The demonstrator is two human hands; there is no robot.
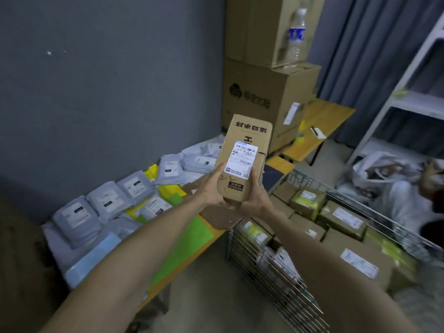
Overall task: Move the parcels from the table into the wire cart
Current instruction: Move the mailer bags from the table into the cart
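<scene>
Your left hand [211, 188] and right hand [257, 198] gripped one brown box [242, 155], up between the table [280, 164] and the wire cart [276, 284]. At least six boxes [343, 219] sat in the cart, at least six grey bags [108, 200] on the table, two big cartons [264, 97] behind.

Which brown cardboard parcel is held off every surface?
The tall brown cardboard box with handwritten 2-2, gripped by left hand and right hand; the others rest in the wire cart or on stacks.

Bags [105, 200] lie on the table [281, 164] at the left — the wire cart [276, 280], with boxes [341, 219] in it, stands just to its right. Big boxes [264, 97] are stacked behind (a bottle [296, 37] stands on one).
</scene>
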